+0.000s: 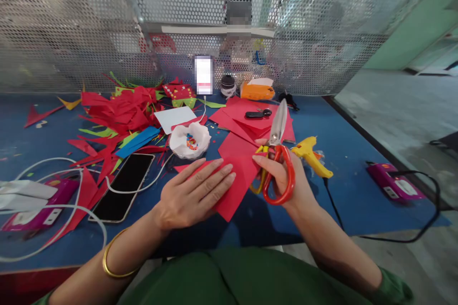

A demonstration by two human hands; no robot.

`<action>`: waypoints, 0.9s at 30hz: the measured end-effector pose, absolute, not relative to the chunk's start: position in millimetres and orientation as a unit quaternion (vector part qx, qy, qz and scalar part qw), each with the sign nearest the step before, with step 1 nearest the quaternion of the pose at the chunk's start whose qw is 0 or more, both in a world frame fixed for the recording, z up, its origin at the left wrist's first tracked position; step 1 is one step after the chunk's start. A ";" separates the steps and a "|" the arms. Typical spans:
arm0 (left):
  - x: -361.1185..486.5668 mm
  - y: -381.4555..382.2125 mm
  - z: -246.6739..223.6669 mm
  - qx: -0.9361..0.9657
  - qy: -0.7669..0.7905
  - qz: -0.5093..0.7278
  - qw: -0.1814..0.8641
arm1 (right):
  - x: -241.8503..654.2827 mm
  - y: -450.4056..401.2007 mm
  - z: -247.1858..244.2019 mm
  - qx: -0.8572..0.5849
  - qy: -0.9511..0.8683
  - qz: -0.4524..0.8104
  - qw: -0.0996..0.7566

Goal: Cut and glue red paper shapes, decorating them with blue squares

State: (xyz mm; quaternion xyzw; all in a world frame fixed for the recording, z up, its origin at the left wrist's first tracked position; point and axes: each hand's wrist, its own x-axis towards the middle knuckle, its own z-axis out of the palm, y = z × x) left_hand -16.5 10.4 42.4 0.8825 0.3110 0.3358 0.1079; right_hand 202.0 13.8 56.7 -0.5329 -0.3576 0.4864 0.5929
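Observation:
My left hand (195, 193) lies flat with its fingers stretched out on a folded red paper (234, 195), near the table's front edge. At the paper's right side, my right hand (286, 176) holds red-handled scissors (281, 128), their blades closed and pointing up and away. The right thumb touches the paper's upper right edge. Partly behind the scissors shows a yellow-handled tool (263, 178). Beyond my hands lie more red sheets (239, 114) with a small black object (258, 114) on top. A white bowl (184, 143) with small colourful bits stands beyond my left hand.
Red and green scraps (123, 109) are heaped at the back left, near blue strips (138, 142). A dark phone (123, 188) and white cables lie left. A yellow glue gun (313, 156) and purple power strip (393, 182) are right. Perforated metal mesh (186, 5) stands behind.

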 end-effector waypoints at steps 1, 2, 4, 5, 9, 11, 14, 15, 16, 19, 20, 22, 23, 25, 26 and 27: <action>-16.9 12.6 46.6 0.884 0.298 0.337 0.126 | 206.7 15.0 59.6 -0.539 -0.377 0.468 0.590; -16.8 15.3 52.0 0.883 0.282 0.346 0.148 | 211.6 16.2 63.0 -0.545 -0.400 0.450 0.584; -13.6 22.4 65.4 0.863 0.266 0.379 0.204 | 220.6 18.3 70.8 -0.556 -0.452 0.417 0.559; -10.2 27.1 72.3 0.845 0.288 0.383 0.238 | 223.9 19.3 74.8 -0.559 -0.478 0.409 0.541; 11.5 51.8 88.8 0.757 0.426 0.257 0.423 | 226.0 24.6 87.8 -0.533 -0.559 0.412 0.483; 21.9 62.3 87.3 0.723 0.391 0.181 0.540 | 221.5 29.0 91.0 -0.509 -0.586 0.423 0.466; 30.8 68.9 77.6 0.620 0.382 0.165 0.665 | 215.0 37.1 90.2 -0.486 -0.583 0.446 0.474; 31.9 69.0 73.9 0.580 0.391 0.194 0.688 | 214.2 39.5 88.2 -0.485 -0.569 0.452 0.487; 32.2 68.5 70.4 0.541 0.403 0.236 0.699 | 214.4 41.2 85.4 -0.485 -0.552 0.455 0.503; 30.8 65.9 61.8 0.450 0.447 0.365 0.681 | 219.0 42.3 73.5 -0.494 -0.510 0.465 0.529; 30.1 65.0 59.3 0.429 0.457 0.394 0.672 | 220.8 41.6 69.0 -0.497 -0.508 0.473 0.522; 29.3 63.7 54.3 0.397 0.469 0.425 0.665 | 223.1 40.0 60.3 -0.503 -0.524 0.478 0.494; 29.0 63.3 51.7 0.384 0.471 0.432 0.666 | 223.3 39.5 56.4 -0.506 -0.535 0.473 0.483; 28.8 63.0 46.9 0.364 0.473 0.434 0.675 | 222.1 39.6 49.6 -0.516 -0.555 0.457 0.465; 28.7 63.1 44.9 0.356 0.473 0.430 0.681 | 221.1 39.9 46.8 -0.521 -0.559 0.452 0.460; 28.6 63.4 43.5 0.348 0.472 0.425 0.690 | 220.3 40.3 44.4 -0.524 -0.562 0.452 0.453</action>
